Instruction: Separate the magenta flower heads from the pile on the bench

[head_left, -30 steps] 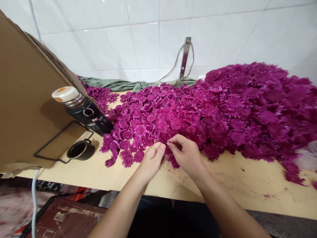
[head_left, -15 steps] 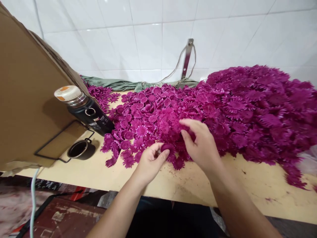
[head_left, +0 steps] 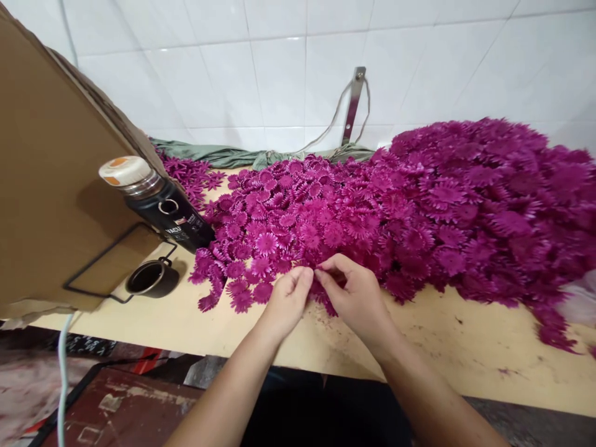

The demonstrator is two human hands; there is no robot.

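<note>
My left hand [head_left: 289,299] is closed, thumb pressed on the bent fingers; the magenta artificial flower seen in it a moment ago is mostly covered now. Right beside it, my right hand [head_left: 354,297] pinches with thumb and forefinger, its fingertips almost touching the left thumb. A trace of magenta shows at this pinch, and the fingers cover most of the piece. Both hands are at the front edge of a wide heap of magenta artificial flower heads [head_left: 326,214] with jagged petals, spread over the pale tabletop [head_left: 344,347].
On the left a dark vacuum bottle [head_left: 170,214] with a white lid leans towards a cardboard sheet [head_left: 51,186]. A dark cup [head_left: 153,279] stands in front of it. Behind the flowers lie green cloth [head_left: 209,154] and a tiled wall [head_left: 279,74] with a metal bracket [head_left: 354,105].
My right hand has come out of the heap, down and to the left, to meet my left hand. My left hand has turned slightly, hiding the flower in it.
</note>
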